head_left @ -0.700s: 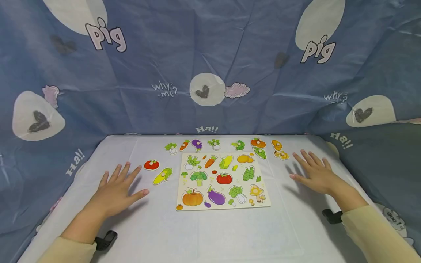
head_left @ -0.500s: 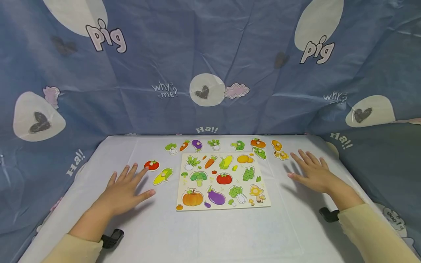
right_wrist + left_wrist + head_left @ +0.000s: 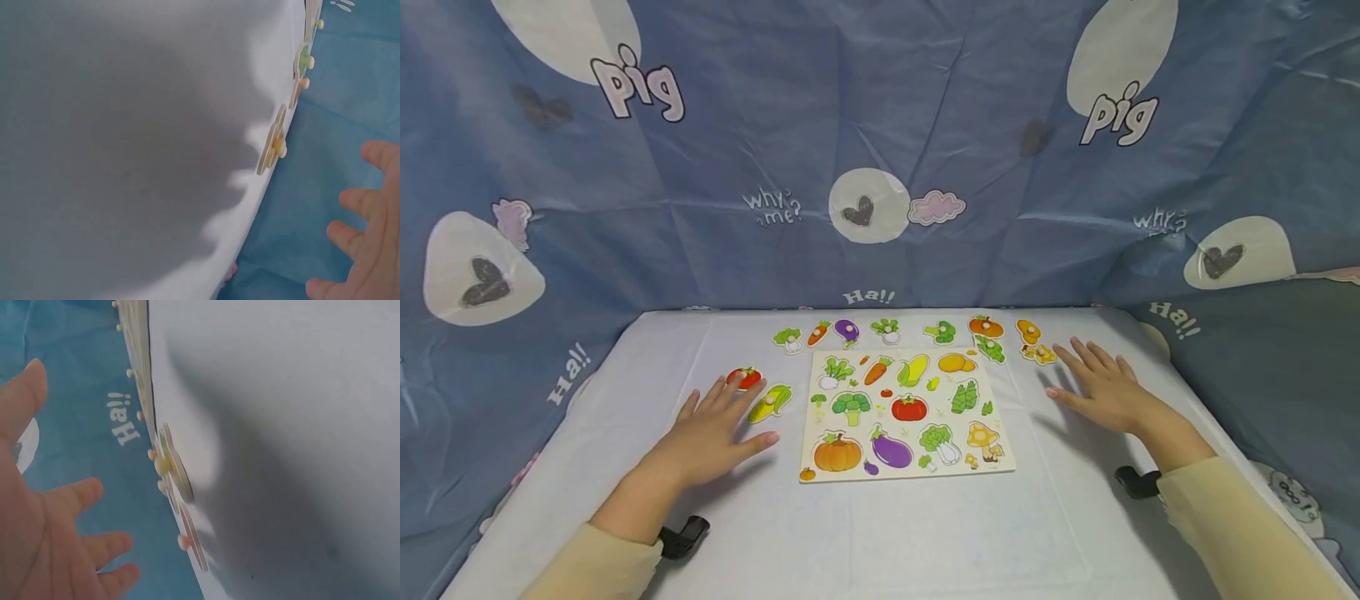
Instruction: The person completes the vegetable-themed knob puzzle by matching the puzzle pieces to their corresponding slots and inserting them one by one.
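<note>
I see the board (image 3: pixel 940 392) centred; at its nine o'clock the left hand (image 3: pixel 709 437) hovers, fingers spread wide, partly covering the tomato piece (image 3: pixel 750 375) from the head view, the corn piece (image 3: pixel 771 404) near its index finger; at three, the right hand (image 3: pixel 1105 396) hovers equally wide, near the mushroom piece (image 3: pixel 1043 355) at two.

Can't see all of the red tomato piece (image 3: pixel 749 376), partly behind the left hand (image 3: pixel 709 439). Can't tell the pictures on the knobbed pieces (image 3: pixel 180 472) beside that hand in its wrist view (too side-on and fuzzy). Can't see the whole right hand (image 3: pixel 379 234) in its own wrist view, chopped off by the edge.
</note>
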Action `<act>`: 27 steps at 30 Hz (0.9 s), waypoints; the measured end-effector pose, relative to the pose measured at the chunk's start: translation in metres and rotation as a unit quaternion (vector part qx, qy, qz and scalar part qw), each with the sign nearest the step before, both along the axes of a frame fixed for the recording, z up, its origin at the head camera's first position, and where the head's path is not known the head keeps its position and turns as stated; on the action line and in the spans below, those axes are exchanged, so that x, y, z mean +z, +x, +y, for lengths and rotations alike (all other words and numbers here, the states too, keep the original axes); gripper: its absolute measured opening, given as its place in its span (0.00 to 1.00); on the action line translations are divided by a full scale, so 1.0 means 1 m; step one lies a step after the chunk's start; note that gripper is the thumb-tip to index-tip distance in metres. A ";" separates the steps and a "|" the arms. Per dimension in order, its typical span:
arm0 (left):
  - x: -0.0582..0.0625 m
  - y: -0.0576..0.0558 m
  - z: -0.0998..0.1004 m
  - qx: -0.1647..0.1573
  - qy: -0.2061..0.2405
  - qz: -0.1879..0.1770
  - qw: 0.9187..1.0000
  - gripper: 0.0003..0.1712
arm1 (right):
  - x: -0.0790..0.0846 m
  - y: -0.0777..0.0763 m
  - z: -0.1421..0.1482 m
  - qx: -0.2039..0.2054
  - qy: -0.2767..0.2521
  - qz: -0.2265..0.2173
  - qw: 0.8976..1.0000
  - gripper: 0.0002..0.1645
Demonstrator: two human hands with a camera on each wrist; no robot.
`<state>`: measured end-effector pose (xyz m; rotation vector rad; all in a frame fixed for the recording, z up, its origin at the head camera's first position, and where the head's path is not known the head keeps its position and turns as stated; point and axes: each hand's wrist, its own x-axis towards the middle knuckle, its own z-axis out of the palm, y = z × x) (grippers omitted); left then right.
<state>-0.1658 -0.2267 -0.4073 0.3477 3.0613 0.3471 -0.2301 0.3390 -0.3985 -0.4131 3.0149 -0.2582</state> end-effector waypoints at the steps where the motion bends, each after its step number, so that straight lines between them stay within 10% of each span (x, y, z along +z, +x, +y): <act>1: 0.000 -0.001 0.002 -0.003 0.001 0.001 1.000 0.53 | 0.000 -0.001 -0.001 0.000 -0.002 0.000 1.000 0.53; 27: 0.000 -0.018 0.035 -0.063 0.043 -0.019 0.997 0.47 | -0.012 -0.028 -0.016 -0.005 -0.028 -0.018 0.999 0.51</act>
